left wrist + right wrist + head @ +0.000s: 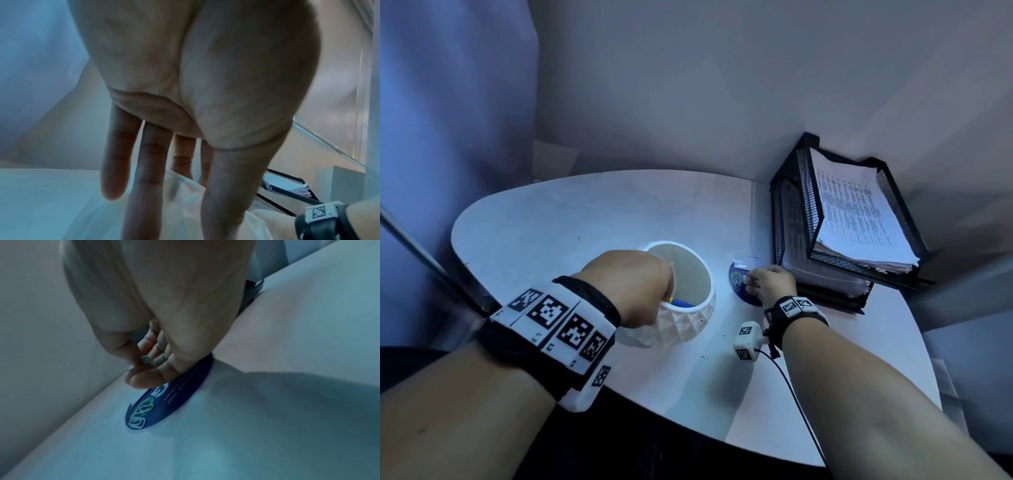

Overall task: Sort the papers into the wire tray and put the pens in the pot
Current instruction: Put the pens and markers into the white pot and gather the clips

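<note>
A white faceted pot (681,329) stands in the middle of the round white table (551,219). A blue and yellow pen (683,303) lies inside it against the near rim. My left hand (654,274) reaches over the pot's rim (185,203), fingers (152,162) straight and pointing down, nothing seen in them. My right hand (770,281) rests on a blue round disc (180,399) and pinches a small paper clip (146,360) between thumb and forefinger. The black wire tray (804,192) at the right holds stacked printed papers (859,212) on two levels.
More paper clips (141,412) lie on the blue disc (736,279), with a small white slip (748,262) behind it. A white marker cube (748,341) with a black cable hangs by my right wrist. Walls close in behind and to the right.
</note>
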